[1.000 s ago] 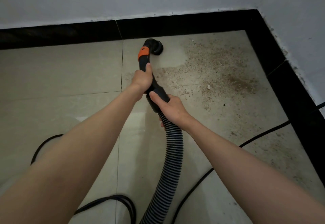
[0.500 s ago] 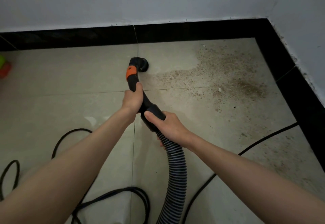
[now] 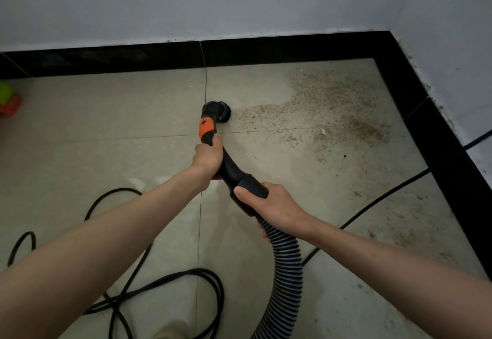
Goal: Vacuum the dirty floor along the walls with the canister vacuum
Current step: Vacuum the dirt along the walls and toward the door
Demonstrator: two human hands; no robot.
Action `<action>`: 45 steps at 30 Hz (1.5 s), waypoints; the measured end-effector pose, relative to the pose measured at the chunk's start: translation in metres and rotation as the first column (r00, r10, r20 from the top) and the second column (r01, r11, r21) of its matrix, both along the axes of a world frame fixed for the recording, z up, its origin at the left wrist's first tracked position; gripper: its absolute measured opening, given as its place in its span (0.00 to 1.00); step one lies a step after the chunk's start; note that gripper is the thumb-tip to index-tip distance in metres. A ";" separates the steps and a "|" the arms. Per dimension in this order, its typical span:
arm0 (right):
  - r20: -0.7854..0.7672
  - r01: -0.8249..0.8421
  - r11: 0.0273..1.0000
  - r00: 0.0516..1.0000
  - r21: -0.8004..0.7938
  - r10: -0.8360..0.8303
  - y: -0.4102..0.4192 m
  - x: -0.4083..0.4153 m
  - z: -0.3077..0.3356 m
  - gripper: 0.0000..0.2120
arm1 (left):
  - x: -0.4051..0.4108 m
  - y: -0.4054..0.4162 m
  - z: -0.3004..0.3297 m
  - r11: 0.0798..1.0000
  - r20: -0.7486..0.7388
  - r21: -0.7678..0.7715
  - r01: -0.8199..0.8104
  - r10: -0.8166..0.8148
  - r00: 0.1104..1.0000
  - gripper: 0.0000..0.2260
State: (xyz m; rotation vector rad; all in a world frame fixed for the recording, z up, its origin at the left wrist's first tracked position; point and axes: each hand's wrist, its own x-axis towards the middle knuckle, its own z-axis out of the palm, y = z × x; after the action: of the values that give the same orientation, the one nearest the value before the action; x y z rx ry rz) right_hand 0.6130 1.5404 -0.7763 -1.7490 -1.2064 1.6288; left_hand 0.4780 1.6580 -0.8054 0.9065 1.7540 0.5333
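Both hands, left hand (image 3: 209, 156) and right hand (image 3: 274, 205), clench vacuum wand (image 3: 231, 168); brush nozzle (image 3: 217, 111) pulled back from baseboard (image 3: 292, 49), dirt patch (image 3: 332, 115) at 3 o'clock remains.

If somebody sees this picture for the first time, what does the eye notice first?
Probably the brown dirt patch on the pale tiles, spreading toward the corner at right. Next, the black vacuum handle with its orange collar in the middle, gripped by the left hand and right hand, its round brush at the dirt's left edge.
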 end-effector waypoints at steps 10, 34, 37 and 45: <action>0.028 0.177 0.984 0.984 -0.012 -0.176 0.003 0.026 0.003 0.19 | 0.057 -0.002 0.008 0.989 0.035 0.022 0.146 -0.147 0.989 0.27; -0.060 0.134 0.991 0.989 -0.026 -0.135 0.028 0.024 0.002 0.20 | 0.049 0.030 0.016 0.996 0.122 0.018 0.083 -0.085 0.989 0.17; -0.034 0.036 0.999 0.999 -0.033 -0.037 0.031 0.013 0.005 0.20 | 0.027 0.029 0.019 0.999 0.187 -0.023 -0.042 0.046 0.981 0.18; -0.044 -0.101 0.994 0.994 -0.039 0.099 0.017 -0.005 0.019 0.20 | -0.011 0.002 0.021 0.992 0.183 -0.051 -0.116 0.123 0.975 0.23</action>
State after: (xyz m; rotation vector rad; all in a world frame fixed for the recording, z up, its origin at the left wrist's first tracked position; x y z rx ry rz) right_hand 0.6076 1.5570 -0.7576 -1.6952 -1.2676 1.7507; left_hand 0.4665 1.6603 -0.7847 0.7027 1.6501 0.6384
